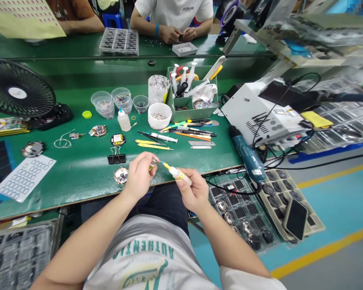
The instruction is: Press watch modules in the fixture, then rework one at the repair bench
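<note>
Right hand: at the centre of my feed, the right hand (194,189) has its fingers wrapped round a squeeze bottle (182,176), yellow nozzle pointing upper left.
Left hand: just left of that, the left hand (140,175) has its fingers pinched on a small part (152,164), mostly hidden from me; the nozzle's blue tip ends just beside these fingers.
Stage: I'd judge the work on this part to be midway, with bottle and part lined up; I see no fluid leaving the tip and cannot tell whether any has been applied.
Beside left hand: a round module (119,176) lies on the bench at centre, its inner side showing; whether it is finished I cannot say.
Behind it: a black binder clip (116,158), then a module with a yellow label (117,139), both left of centre and out of hand.
Left to do: another module (98,131) lies farther up and left, loose; I'd guess these pieces await work, though nothing marks done from undone.
Farther up: a dropper bottle (124,122) stands near a white tub (159,116).
Far edge: at top centre, a co-worker's hands (178,35) meet above a small box (184,49).
</note>
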{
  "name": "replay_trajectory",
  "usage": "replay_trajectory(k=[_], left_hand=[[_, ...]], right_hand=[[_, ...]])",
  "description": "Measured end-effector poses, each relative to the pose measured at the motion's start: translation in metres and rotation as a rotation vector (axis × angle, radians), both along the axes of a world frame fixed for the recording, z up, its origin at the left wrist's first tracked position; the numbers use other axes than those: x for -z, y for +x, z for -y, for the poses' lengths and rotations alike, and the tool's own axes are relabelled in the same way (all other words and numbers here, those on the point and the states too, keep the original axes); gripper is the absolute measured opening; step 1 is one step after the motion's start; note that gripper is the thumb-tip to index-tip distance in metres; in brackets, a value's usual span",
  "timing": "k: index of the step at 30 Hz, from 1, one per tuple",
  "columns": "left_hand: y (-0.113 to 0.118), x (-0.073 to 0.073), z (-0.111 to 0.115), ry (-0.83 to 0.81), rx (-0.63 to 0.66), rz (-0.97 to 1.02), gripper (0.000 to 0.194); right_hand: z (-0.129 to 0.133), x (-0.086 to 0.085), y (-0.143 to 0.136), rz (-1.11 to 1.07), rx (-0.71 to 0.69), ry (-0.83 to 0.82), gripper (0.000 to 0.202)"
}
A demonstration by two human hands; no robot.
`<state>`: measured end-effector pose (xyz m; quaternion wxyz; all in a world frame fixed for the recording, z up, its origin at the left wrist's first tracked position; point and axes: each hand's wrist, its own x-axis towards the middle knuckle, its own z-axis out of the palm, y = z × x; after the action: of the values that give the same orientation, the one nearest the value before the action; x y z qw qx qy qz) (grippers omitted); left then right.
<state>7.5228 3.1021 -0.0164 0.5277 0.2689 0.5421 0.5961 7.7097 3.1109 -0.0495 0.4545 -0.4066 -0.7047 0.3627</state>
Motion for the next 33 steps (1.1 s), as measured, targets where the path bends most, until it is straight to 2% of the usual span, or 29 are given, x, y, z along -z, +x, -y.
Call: replay_trajectory(k=[19,33], left_hand=[[-0.0011,-0.0007,0.0031,0.0,0.051,-0.07,0.025],[-0.0007,0.0022,0.004,0.012,0.062,-0.116,0.027]], right_hand=[[-0.0008,0.0031,0.0013,0.025,0.011,0.062,0.032],[-0.0023,0.0003,0.0004,0.007,0.002,0.123,0.025]])
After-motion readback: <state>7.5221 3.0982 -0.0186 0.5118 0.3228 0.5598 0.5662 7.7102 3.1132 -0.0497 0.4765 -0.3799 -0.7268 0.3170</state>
